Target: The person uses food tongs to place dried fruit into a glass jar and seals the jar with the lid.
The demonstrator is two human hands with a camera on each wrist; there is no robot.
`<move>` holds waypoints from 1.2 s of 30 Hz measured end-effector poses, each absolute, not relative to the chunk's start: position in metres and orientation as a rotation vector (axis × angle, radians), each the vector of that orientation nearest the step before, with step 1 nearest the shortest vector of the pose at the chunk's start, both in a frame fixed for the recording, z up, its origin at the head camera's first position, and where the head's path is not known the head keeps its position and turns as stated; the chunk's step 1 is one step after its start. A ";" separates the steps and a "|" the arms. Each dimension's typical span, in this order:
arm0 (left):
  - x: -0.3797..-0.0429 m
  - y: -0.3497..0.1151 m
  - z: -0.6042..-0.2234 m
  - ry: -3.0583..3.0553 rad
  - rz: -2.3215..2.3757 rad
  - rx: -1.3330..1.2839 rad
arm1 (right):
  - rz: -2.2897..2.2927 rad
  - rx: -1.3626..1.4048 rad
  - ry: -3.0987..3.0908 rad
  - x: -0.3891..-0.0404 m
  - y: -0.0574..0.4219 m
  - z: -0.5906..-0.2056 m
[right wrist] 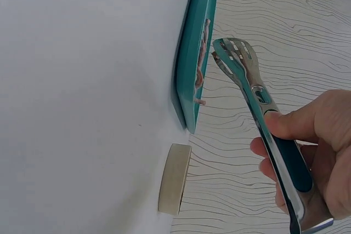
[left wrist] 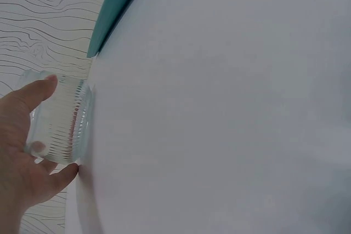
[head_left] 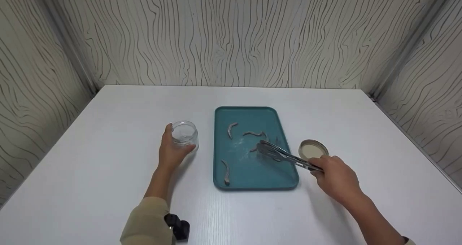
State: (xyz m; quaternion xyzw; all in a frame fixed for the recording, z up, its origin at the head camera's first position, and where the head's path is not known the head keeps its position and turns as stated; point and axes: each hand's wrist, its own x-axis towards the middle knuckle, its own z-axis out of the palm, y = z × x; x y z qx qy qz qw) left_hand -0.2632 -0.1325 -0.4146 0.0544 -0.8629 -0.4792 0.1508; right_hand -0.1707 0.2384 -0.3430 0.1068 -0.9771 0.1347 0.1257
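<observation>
My right grip (head_left: 337,177), the nearer, holds the tongs (head_left: 290,157), long axis slanting forward-left over the tray (head_left: 247,174) toward the grey strip (head_left: 254,133), while my left grip (head_left: 173,154) holds the jar (head_left: 184,132)

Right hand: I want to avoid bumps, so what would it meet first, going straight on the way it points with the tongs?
Tongs leading, the right hand would probably first meet the thin curved strip just ahead, on the teal tray. The tongs look raised above it, so depth is unclear.

No readable text, labels or numbers in any view.
</observation>
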 end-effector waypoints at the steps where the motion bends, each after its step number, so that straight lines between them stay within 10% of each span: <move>1: -0.263 -0.132 -0.415 -2.478 -1.376 0.156 | 0.396 0.314 -2.841 -0.171 0.239 -0.342; 36: -0.263 -0.134 -0.415 -2.510 -1.397 0.177 | 0.510 0.383 -2.726 -0.190 0.191 -0.282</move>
